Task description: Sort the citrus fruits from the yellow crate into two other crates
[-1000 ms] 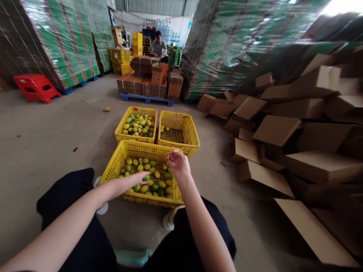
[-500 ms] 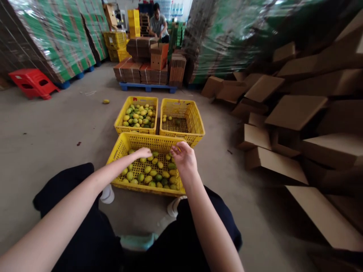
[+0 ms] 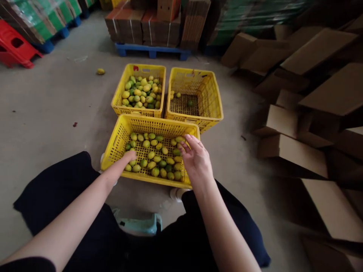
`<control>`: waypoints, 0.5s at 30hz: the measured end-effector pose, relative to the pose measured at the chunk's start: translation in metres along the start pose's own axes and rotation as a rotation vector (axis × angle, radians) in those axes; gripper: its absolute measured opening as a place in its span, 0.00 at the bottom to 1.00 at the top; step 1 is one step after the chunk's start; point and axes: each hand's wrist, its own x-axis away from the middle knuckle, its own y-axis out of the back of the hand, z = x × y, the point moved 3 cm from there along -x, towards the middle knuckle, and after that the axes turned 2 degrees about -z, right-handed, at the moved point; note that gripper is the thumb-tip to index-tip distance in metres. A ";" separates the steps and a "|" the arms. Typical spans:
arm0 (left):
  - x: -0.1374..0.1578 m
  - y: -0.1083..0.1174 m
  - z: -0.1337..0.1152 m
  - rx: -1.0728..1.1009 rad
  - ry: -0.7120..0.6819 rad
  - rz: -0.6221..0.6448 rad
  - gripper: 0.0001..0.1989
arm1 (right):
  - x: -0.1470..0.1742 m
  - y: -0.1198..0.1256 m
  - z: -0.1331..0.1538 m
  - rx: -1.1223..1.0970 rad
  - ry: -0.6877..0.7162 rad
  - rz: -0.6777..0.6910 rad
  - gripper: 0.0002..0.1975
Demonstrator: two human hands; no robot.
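Note:
A yellow plastic crate (image 3: 161, 182) stands on the floor between my legs, with lemons (image 3: 151, 155), yellow to green, spread in one loose layer over its slotted bottom. My left hand (image 3: 131, 155) reaches down into the left side of it, among the lemons there. Its fingers are curled and mostly hidden, so whatever they hold cannot be made out. Over the right end of the crate is my right hand (image 3: 197, 158), palm turned inward. Its fingers are loosely bent and apart, close to the lemons at that side, with nothing visible in them.
Behind stand a crate heaped with lemons (image 3: 140, 92) and a crate with a few lemons (image 3: 195, 113). A single lemon (image 3: 100, 71) lies on the floor. Cardboard boxes (image 3: 300, 155) pile up at right. Flattened cartons rest on a blue pallet (image 3: 153, 52); a red stool (image 3: 17, 45) is at left.
My view has tilted down and come closer to the crates. My left hand has moved left and lower in the front crate. The right hand stays over the right end, still loosely bent.

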 end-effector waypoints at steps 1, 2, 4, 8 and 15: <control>-0.014 -0.006 0.001 -0.035 0.017 0.019 0.18 | -0.001 0.000 -0.002 0.022 -0.003 -0.001 0.12; -0.028 -0.012 0.001 -0.074 0.027 0.037 0.19 | -0.001 0.001 -0.004 0.040 -0.006 -0.006 0.12; -0.053 -0.022 -0.002 -0.138 0.021 0.053 0.20 | -0.004 0.002 -0.007 0.066 -0.006 -0.035 0.11; -0.087 -0.039 -0.012 -0.207 -0.019 0.064 0.29 | -0.014 0.006 -0.005 0.099 -0.006 -0.109 0.10; -0.098 -0.061 -0.017 -0.205 0.018 0.042 0.33 | -0.026 0.008 0.001 0.160 -0.003 -0.098 0.09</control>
